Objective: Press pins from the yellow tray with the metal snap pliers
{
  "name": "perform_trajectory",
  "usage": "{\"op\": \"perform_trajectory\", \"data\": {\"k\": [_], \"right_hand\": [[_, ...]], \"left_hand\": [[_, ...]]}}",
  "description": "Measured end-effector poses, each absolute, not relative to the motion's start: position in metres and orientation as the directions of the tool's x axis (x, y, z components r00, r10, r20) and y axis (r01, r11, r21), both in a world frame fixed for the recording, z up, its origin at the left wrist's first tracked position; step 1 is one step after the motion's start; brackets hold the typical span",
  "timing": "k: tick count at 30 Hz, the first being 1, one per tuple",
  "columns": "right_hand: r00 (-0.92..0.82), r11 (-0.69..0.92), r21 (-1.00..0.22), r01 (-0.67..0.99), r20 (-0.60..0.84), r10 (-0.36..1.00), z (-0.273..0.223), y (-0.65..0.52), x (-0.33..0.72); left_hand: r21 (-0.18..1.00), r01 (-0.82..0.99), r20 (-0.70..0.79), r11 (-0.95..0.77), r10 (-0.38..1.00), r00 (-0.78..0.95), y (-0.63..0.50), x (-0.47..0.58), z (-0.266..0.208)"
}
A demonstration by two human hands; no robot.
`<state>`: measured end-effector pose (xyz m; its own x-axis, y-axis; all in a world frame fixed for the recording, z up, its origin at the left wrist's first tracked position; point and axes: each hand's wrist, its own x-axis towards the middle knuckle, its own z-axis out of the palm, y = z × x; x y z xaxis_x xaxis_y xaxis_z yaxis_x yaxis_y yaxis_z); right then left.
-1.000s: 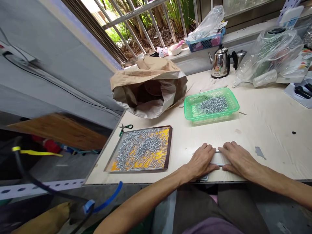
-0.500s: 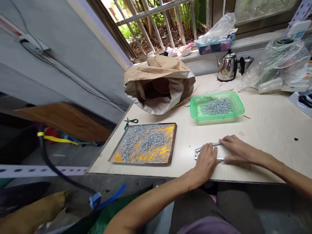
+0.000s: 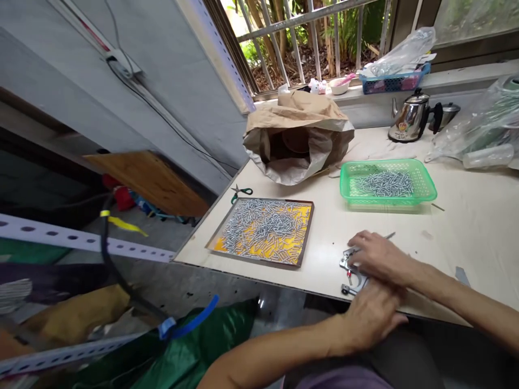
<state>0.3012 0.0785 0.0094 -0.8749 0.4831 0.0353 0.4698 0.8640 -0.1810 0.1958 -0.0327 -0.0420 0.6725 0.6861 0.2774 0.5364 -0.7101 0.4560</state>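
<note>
At the table's front edge, both hands are close together on a silver metal mechanism (image 3: 349, 265) with a curved arm and a small red part. My right hand (image 3: 381, 258) lies over its upper side, fingers bent round it. My left hand (image 3: 371, 316) grips its lower end at the edge; its fingertips are partly hidden. The exact kind of mechanism cannot be made out. To the left, a shallow tray (image 3: 307, 233) with a yellow bottom holds many small silver metal pins (image 3: 279, 224). Behind the hands, a green plastic basket (image 3: 425, 186) holds more such pins.
A large brown paper bag (image 3: 300, 111) lies open behind the tray. Green-handled scissors (image 3: 243, 191) lie by the tray's far left corner. Farther back stand a metal kettle (image 3: 409, 120) and plastic-wrapped goods (image 3: 486, 129). A grey flat piece (image 3: 462, 276) lies right of my right forearm.
The view has swung left. Both hands have drawn the metal mechanism closer to the table's front edge. It was lying flat and long; now its curved arm and red part show.
</note>
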Motion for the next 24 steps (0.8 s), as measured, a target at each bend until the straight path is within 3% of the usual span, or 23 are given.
{"op": "perform_trajectory", "data": {"k": [3,5,6,9,11,13,15,17,21,24], "right_hand": [[-0.962,0.956,-0.149,0.254,0.066,0.266,-0.004,0.067,0.283],[-0.975,0.978,-0.101,0.182,0.110,0.192,-0.020,0.065,0.275],[-0.975,0.983,-0.079,0.167,0.137,0.176,-0.028,0.065,0.271],[-0.952,0.977,-0.097,0.190,0.224,0.207,-0.043,0.065,0.263],[-0.925,0.955,-0.228,0.191,0.283,0.252,-0.038,0.066,0.261],[-0.861,0.899,-0.391,0.195,0.371,0.348,-0.022,0.071,0.264],[-0.728,0.839,-0.480,0.255,0.476,0.493,0.003,0.087,0.273],[-0.576,0.815,-0.436,0.381,0.577,0.579,0.028,0.110,0.287],[-0.421,0.670,-0.118,0.733,0.696,0.582,0.058,0.153,0.315],[-0.434,0.650,-0.126,0.750,0.648,0.626,0.058,0.154,0.314]], "left_hand": [[0.322,0.382,0.415,-0.866,0.492,0.765,-0.055,0.179,-0.042],[0.242,0.441,0.499,-0.864,0.500,0.708,-0.059,0.152,-0.035],[0.228,0.542,0.515,-0.809,0.573,0.638,-0.056,0.134,-0.029],[0.236,0.880,0.419,-0.412,0.860,0.291,-0.032,0.070,-0.007],[0.233,0.956,0.346,-0.180,0.934,0.091,-0.011,0.032,0.003],[0.224,0.967,0.275,-0.118,0.960,0.054,0.006,0.007,0.004],[0.217,0.961,0.206,-0.174,0.970,0.130,0.018,-0.003,-0.002],[0.198,0.943,0.142,-0.266,0.960,0.241,0.026,-0.004,-0.010],[0.174,0.925,0.058,-0.338,0.941,0.333,0.035,0.003,-0.022],[0.242,0.942,0.022,-0.233,0.972,0.235,0.039,0.003,-0.023]]}}
